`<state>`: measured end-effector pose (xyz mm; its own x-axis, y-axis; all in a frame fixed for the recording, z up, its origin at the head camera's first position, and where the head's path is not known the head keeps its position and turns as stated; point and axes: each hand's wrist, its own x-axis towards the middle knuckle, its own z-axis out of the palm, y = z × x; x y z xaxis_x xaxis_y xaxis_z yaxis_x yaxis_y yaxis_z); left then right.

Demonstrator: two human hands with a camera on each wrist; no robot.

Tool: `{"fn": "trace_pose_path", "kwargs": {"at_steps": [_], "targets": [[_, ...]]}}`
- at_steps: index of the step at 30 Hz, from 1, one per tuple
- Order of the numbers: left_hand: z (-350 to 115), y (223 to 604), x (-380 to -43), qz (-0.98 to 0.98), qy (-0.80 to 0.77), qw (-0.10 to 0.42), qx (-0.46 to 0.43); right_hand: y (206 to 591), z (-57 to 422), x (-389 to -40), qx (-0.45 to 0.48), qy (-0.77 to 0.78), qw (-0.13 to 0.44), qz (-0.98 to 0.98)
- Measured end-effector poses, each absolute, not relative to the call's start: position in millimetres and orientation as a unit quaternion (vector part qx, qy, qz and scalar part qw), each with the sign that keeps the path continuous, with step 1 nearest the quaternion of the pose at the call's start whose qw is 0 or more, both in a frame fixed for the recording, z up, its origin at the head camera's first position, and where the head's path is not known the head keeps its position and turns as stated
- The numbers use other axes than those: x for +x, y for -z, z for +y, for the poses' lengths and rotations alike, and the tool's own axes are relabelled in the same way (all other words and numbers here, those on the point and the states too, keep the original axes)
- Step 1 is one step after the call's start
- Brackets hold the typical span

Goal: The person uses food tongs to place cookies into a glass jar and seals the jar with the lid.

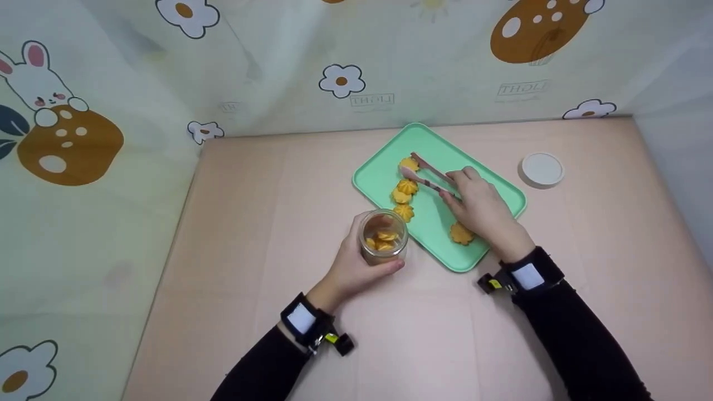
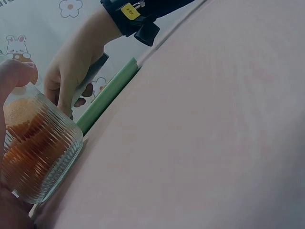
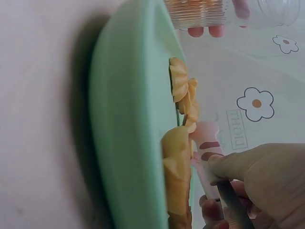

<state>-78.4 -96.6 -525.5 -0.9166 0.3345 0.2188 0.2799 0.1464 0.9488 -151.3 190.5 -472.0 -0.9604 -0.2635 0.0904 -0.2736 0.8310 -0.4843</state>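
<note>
My left hand [image 1: 353,270] grips a clear glass jar [image 1: 382,257], its mouth facing up. Several golden flower-shaped cookies [image 2: 33,138] show through its ribbed wall. In my right hand [image 1: 483,207] I hold pink tongs [image 1: 428,183] over a green tray [image 1: 437,228]. The tips lie at the far cookie [image 1: 409,163], one on each side of it in the head view. More cookies [image 1: 404,212] line up along the tray's left side, and another cookie [image 1: 462,233] lies under my right wrist's side, near the front edge.
A round white lid [image 1: 542,170] lies on the table [image 1: 239,234] right of the tray. Behind the table's far edge hangs a cloth [image 1: 278,72] printed with flowers and rabbits. The jar stands close to the tray's left edge in the head view.
</note>
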Motion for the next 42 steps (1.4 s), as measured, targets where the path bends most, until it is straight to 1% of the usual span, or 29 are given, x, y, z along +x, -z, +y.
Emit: {"fn": "trace_pose_path", "kwargs": {"at_steps": [4, 10, 16, 23, 29, 36, 39, 42], "targets": [[-96.7, 525.4, -78.1, 0.759, -0.619, 0.022, 0.202, 467.2, 194.0, -151.2, 0.140, -0.267, 0.017, -0.953], [-96.7, 524.1, -78.1, 0.757, -0.620, 0.015, 0.208, 450.7, 202.7, -148.5, 0.138, -0.289, 0.049, -0.946], [-96.7, 524.1, -77.2, 0.751, -0.627, 0.016, 0.207, 419.0, 214.0, -136.4, 0.150, -0.307, 0.086, -0.936], [-97.1, 524.7, -77.2, 0.756, -0.622, 0.018, 0.204, 380.0, 221.4, -109.2, 0.169, -0.317, 0.127, -0.924], [-97.1, 525.4, -77.0, 0.761, -0.618, 0.020, 0.198, 362.1, 216.9, -87.6, 0.234, -0.333, 0.166, -0.898], [-96.2, 524.1, -77.6, 0.760, -0.618, 0.024, 0.199, 359.3, 210.5, -77.3, 0.326, -0.318, 0.193, -0.869], [-97.3, 523.3, -76.4, 0.761, -0.619, 0.033, 0.192, 359.0, 211.6, -77.5, 0.373, -0.284, 0.188, -0.863], [-98.5, 522.6, -74.9, 0.762, -0.621, 0.042, 0.178, 358.4, 211.7, -77.6, 0.409, -0.249, 0.166, -0.862]]}}
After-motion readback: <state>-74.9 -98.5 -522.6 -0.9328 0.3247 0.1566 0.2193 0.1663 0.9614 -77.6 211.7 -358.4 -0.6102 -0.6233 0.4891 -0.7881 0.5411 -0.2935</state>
